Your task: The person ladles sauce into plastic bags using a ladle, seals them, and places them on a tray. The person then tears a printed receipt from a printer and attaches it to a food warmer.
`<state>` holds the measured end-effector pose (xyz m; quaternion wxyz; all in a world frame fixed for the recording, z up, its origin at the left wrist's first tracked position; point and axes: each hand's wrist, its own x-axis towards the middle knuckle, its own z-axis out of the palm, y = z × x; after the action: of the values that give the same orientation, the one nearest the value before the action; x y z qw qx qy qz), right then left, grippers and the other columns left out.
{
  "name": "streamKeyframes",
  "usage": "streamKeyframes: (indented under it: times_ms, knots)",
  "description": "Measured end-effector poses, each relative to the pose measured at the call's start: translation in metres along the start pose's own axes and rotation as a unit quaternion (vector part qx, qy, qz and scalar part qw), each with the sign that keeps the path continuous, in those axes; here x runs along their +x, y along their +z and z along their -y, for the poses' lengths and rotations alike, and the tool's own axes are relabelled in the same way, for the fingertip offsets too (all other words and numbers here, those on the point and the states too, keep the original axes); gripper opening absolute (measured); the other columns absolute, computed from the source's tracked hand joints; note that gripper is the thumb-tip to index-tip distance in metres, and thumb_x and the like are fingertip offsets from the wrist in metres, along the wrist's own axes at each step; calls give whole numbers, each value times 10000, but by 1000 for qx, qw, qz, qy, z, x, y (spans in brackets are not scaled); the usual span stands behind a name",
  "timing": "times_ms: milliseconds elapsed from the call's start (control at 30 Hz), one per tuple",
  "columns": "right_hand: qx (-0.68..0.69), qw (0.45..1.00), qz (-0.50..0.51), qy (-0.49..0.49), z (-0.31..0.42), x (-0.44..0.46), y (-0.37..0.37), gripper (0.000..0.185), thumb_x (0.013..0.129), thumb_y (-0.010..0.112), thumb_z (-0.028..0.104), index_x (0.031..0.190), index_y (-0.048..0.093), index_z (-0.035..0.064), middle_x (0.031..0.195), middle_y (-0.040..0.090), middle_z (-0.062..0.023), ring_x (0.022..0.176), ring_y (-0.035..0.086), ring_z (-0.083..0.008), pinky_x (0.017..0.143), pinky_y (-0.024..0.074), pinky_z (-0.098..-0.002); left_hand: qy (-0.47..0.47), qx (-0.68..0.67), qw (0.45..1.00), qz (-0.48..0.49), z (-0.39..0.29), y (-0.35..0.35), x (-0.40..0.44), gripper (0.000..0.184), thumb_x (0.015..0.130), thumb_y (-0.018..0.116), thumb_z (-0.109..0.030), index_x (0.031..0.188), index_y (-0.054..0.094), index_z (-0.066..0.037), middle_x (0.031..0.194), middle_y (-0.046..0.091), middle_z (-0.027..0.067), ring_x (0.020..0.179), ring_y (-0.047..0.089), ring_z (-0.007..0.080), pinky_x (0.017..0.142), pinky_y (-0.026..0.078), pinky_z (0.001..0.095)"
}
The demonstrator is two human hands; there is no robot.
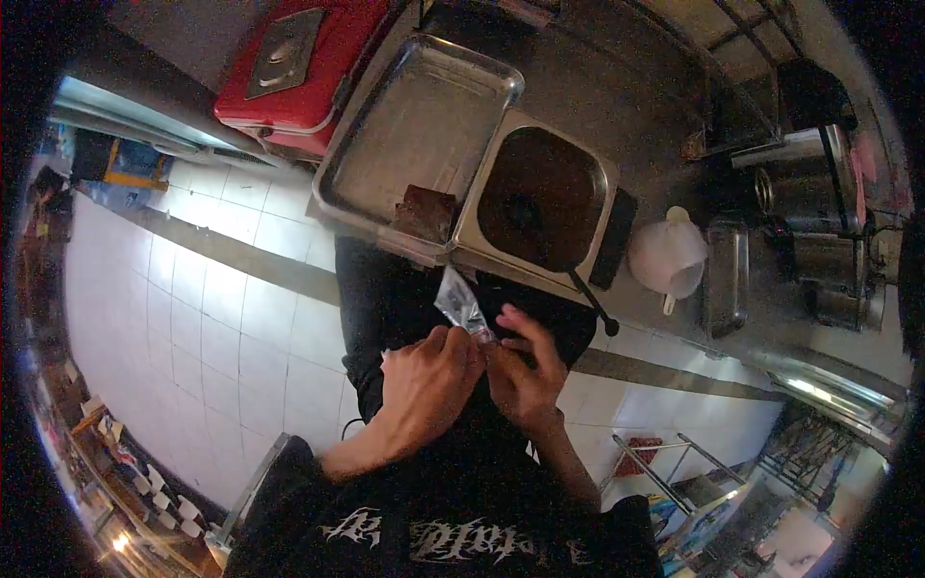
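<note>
Both hands meet in front of my black shirt around a small shiny plastic bag (460, 301). My left hand (432, 380) has its fingers closed on the bag's lower end. My right hand (525, 376) pinches the same end, with some fingers raised; the exact grip is hidden. Just beyond the bag, a square metal pan (468, 226) holds a dark brown mass, and a black-tipped handle (594, 306) sticks out over its near edge. A filled dark brown packet (425, 212) lies in the near corner of the wide metal tray (409, 120).
A red cooler box (289, 82) with a metal lid on top stands beyond the tray at left. To the right are a white plastic jug (667, 256), a narrow metal tray (727, 275) and metal pots (800, 183). White tiled floor (222, 337) lies below the counter.
</note>
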<state>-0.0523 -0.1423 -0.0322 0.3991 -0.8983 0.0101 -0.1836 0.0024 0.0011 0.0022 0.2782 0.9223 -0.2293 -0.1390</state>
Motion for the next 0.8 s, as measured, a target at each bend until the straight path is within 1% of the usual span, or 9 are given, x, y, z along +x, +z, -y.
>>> streamKeyframes:
  times_ms: [100, 167, 267, 333, 367, 400, 500, 600, 800]
  knots:
    - [27, 993, 77, 88, -4, -3, -3, 206, 777, 713, -17, 974, 723, 40, 1028, 666, -160, 883, 667, -199, 712, 527, -288, 24, 7, 998, 50, 2, 4, -5, 191, 833, 662, -236, 860, 594, -60, 747, 616, 119, 589, 643, 314, 466, 496, 396]
    - [57, 988, 55, 134, -3, 0, -10, 191, 782, 718, -16, 969, 720, 21, 980, 677, -145, 855, 665, -181, 710, 528, -281, 70, -38, 995, 66, 9, 14, -11, 230, 800, 706, -212, 940, 628, -47, 757, 622, 120, 593, 641, 317, 477, 505, 389]
    - [128, 971, 52, 196, -9, 2, -22, 174, 782, 730, -15, 955, 715, -10, 918, 688, -126, 799, 658, -160, 690, 531, -275, 31, -124, 989, -71, 18, 5, -17, 380, 744, 778, -158, 1071, 638, -27, 813, 629, 114, 716, 655, 279, 607, 530, 355]
    - [249, 927, 52, 275, -10, 1, -28, 167, 777, 751, -4, 935, 709, -40, 884, 690, -116, 730, 646, -153, 675, 531, -288, -70, -236, 965, -91, 30, -9, -8, 444, 721, 810, -138, 1113, 638, -19, 851, 626, 107, 799, 631, 237, 713, 507, 334]
    - [283, 920, 51, 266, -9, 1, -29, 164, 777, 755, 2, 929, 710, -38, 883, 692, -123, 728, 648, -157, 674, 533, -294, -122, -290, 944, -102, 34, -15, -7, 477, 710, 826, -127, 1133, 638, -16, 870, 624, 104, 840, 619, 216, 766, 496, 324]
    - [318, 911, 51, 257, -9, 4, -30, 162, 776, 760, 9, 923, 710, -36, 881, 693, -130, 725, 650, -162, 673, 534, -300, -146, -428, 890, -51, 36, -18, -9, 357, 776, 787, -135, 1075, 649, 1, 902, 618, 102, 886, 577, 163, 822, 444, 309]
    - [339, 911, 75, 223, -15, 8, -35, 175, 760, 790, 49, 899, 714, -25, 897, 702, -148, 727, 664, -174, 673, 541, -317, -93, -443, 888, 86, 45, -24, -1, 218, 861, 705, -128, 1012, 644, 17, 886, 613, 93, 845, 564, 149, 791, 440, 297]
    - [295, 936, 86, 171, -19, 13, -42, 248, 714, 836, 96, 901, 712, -8, 931, 709, -161, 740, 680, -188, 675, 549, -328, -124, -475, 865, 108, 37, -34, 4, 144, 935, 606, -124, 940, 621, 19, 870, 605, 83, 842, 555, 134, 766, 433, 285]
    - [272, 956, 43, 104, -21, 16, -43, 430, 621, 893, 144, 982, 697, 18, 965, 714, -166, 801, 694, -203, 695, 554, -335, -85, -467, 878, 62, 36, -24, 9, 178, 974, 553, -166, 919, 596, -2, 869, 604, 65, 847, 540, 109, 758, 430, 273]
